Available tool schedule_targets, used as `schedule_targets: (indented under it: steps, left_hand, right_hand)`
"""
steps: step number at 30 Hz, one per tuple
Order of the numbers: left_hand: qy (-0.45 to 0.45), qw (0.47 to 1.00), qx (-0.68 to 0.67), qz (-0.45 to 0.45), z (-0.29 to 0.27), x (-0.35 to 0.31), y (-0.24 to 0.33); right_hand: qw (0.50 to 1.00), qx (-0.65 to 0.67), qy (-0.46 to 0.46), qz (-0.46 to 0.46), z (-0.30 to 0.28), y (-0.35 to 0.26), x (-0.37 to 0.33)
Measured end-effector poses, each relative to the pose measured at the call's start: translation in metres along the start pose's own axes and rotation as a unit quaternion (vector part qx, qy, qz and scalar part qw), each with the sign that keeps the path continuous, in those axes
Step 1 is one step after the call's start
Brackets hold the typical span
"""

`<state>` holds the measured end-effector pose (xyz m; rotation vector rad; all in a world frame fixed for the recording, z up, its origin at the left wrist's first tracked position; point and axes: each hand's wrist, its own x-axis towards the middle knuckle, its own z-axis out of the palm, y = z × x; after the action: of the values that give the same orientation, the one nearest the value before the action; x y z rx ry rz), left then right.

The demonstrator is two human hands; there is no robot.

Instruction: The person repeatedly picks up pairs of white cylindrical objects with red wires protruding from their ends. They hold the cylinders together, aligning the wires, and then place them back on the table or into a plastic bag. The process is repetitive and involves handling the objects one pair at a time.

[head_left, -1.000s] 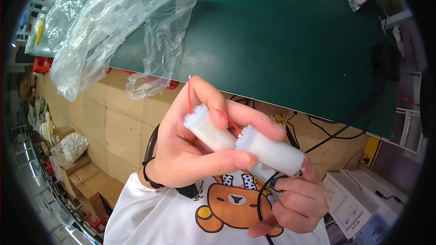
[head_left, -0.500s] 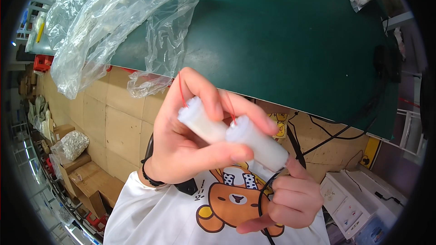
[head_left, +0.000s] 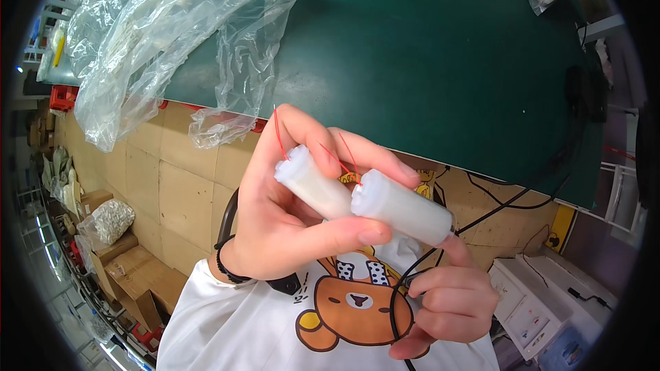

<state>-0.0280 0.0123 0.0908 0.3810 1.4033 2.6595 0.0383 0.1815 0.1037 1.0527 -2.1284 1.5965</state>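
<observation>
While my left fingers point(head_left: 344, 235) grip two white cylinders point(head_left: 405, 209), right fingers point(head_left: 459, 253), empty, thumb spread, could dislodge one by overpushing its end.

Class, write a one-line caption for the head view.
Near a green table, the left hand holds two white cylinders with red wires; the right hand touches one's lower end.

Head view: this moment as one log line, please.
left hand: holds two white cylinders with red wires | right hand: fingertip at one cylinder's end | green table: transparent plastic
</observation>
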Motion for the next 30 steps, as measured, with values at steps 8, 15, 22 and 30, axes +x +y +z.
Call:
schedule_targets:
  steps: [8,15,22,30]
  left_hand:
    - [0.017,1.0,0.002,0.012,0.0,-0.002,-0.001]
    - [-0.04,0.998,0.05,0.027,-0.004,0.001,0.006]
    - [-0.058,0.993,0.1,0.034,-0.005,0.001,0.011]
    - [-0.032,0.997,0.07,0.007,0.0,0.005,0.007]
  right_hand:
    - [0.994,0.076,-0.068,-0.033,-0.01,0.0,0.02]
    - [0.998,0.035,-0.045,-0.014,-0.004,-0.005,0.011]
    - [1.0,0.003,-0.03,-0.008,0.006,-0.003,0.004]
    - [0.992,0.119,-0.049,0.012,0.016,0.007,0.011]
